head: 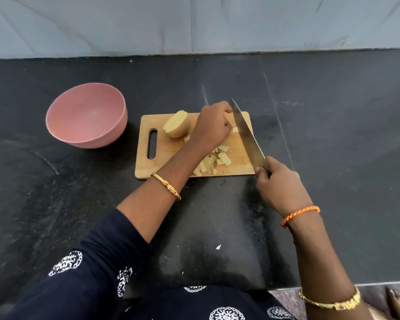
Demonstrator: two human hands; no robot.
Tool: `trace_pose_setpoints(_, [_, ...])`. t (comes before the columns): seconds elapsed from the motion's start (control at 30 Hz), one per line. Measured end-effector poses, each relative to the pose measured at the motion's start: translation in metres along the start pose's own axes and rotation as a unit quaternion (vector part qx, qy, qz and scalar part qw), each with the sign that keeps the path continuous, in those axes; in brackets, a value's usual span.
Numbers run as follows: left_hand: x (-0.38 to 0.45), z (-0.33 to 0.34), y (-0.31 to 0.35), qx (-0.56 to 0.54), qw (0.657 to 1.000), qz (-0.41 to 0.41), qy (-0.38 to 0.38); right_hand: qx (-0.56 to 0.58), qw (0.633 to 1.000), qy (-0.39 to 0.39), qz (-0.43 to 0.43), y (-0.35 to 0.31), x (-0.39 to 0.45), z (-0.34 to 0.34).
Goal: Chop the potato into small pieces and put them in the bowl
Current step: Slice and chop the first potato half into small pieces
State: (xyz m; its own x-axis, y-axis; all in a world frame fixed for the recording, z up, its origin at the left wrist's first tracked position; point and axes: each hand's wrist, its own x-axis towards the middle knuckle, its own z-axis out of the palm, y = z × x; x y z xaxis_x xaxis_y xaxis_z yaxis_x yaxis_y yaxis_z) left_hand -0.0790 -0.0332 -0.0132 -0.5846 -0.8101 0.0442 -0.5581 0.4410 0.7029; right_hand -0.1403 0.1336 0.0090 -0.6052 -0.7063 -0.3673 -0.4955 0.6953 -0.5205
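Potato: a large uncut piece [177, 124] lies at the far left of the cutting board [162, 162], just left of the left hand; a heap of small pieces [214, 161] lies at the near middle of the board.
Left hand [211, 125]: curled, knuckles up, pressing down a small potato bit [235, 129] just beside the blade; how much it holds is hidden.
Right hand [280, 183]: closed around the knife handle, at the near right corner of the board.
Knife [246, 132]: the blade runs from near right to far left, touching the left fingers' side.
Key relation: the bit lies directly under the blade, so the next cut likely goes straight down.
Bowl [87, 116]: pink, empty, on the tabletop [333, 125] left of the board, nearer to the left hand.
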Motion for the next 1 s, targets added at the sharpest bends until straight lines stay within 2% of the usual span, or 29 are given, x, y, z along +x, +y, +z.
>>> trace_pose_setpoints(0.3, [-0.002, 0.001, -0.001, 0.000, 1.000, 0.005, 0.008, -0.049, 0.996, -0.075, 0.020, 0.000, -0.004, -0.013])
trace_pose_setpoints(0.57, [-0.002, 0.004, -0.003, 0.050, 0.999, -0.003, 0.021, -0.034, 0.999, -0.038, -0.014, -0.005, -0.012, -0.015])
trace_pose_setpoints(0.9, [-0.005, 0.002, 0.000, 0.072, 0.997, 0.009, 0.037, -0.093, 0.992, -0.082, 0.002, -0.009, -0.004, -0.007])
trace_pose_setpoints(1.0, [-0.005, -0.006, -0.004, 0.053, 0.998, 0.005, 0.040, -0.094, 0.993, -0.072, -0.001, -0.003, -0.014, -0.016])
